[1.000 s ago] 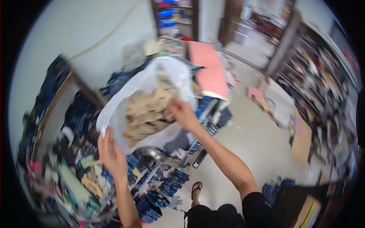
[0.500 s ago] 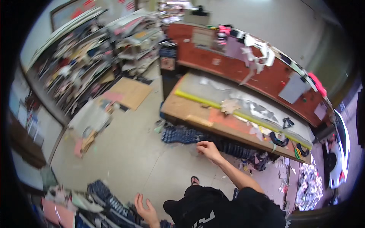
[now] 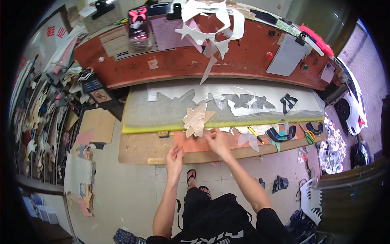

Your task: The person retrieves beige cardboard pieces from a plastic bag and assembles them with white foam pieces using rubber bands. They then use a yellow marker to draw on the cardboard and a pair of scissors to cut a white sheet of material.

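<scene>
My right hand (image 3: pixel 217 143) reaches over the near strip of the worktable, fingers apart, right beside a pile of tan star-shaped cut pieces (image 3: pixel 195 118). Whether its fingertips touch the pile I cannot tell. Lower and to the left, my left hand (image 3: pixel 174 159) hovers at the front edge of the worktable (image 3: pixel 136 147), fingers loosely bent with nothing in them. The pile lies across the yellow edge (image 3: pixel 158 128) of a grey, sheet-covered cutting surface. Dark and white cut-outs (image 3: pixel 243 101) are spread behind it.
On the right of the table lie a yellow pen (image 3: pixel 256 135), a dark curved tool (image 3: pixel 281 133) and green-and-orange scissors (image 3: pixel 310 136). A red beam (image 3: pixel 239 67), draped with white scraps (image 3: pixel 213 24), spans the back. Shelves of sheet material (image 3: pixel 40 122) stand at left.
I have turned and moved up to the worktable, which now lies straight in front. Both hands have come from apart over the floor to the table's front part, near the tan pieces.
</scene>
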The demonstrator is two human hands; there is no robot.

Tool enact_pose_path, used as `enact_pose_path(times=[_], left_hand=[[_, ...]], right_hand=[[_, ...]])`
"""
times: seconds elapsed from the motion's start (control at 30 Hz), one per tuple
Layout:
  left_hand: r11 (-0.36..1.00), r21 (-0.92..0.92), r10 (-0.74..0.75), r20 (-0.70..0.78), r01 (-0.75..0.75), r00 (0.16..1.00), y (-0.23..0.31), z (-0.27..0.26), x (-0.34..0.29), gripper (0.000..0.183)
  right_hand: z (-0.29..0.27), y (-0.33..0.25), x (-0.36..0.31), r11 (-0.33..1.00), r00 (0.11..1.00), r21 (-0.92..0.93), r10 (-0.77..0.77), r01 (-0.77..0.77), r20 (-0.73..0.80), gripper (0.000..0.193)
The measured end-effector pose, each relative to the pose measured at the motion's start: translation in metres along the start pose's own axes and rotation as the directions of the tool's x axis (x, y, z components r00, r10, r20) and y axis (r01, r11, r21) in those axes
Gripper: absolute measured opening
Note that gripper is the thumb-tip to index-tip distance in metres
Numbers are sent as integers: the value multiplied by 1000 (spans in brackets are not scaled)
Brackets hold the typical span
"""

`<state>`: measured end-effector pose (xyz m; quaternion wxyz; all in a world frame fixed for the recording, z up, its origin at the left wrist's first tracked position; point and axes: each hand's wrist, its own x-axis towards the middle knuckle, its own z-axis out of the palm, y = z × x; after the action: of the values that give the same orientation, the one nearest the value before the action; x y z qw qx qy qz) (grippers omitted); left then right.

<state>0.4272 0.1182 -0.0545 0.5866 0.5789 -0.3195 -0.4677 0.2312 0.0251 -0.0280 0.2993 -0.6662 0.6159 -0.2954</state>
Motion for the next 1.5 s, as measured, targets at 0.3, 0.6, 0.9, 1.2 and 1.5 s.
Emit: enact_pose_path(times=[0.3, 0.6, 0.9, 1.2, 1.5], left_hand=[[925, -72, -361, 135, 373, 923, -1, 41, 78, 30], [892, -111, -405, 237, 439, 883, 15, 42, 88, 13], [877, -344, -181, 409, 335, 894, 28, 68, 89, 7], [840, -482, -50, 391, 251, 919, 47, 126, 53, 7], [975, -90, 222, 281, -205, 933, 58, 172, 40, 42]], right_hand=[[22, -20, 26, 474, 947, 838, 289, -271, 142, 18], [31, -32, 17, 331, 849, 794, 347, -509, 399, 9], [-16, -29, 42, 248, 907, 878, 215, -409, 362, 28], [-106, -45, 52, 877, 878, -45, -475, 478, 62, 33], [-168, 14, 61, 346, 967, 903, 101, -254, 233, 25]])
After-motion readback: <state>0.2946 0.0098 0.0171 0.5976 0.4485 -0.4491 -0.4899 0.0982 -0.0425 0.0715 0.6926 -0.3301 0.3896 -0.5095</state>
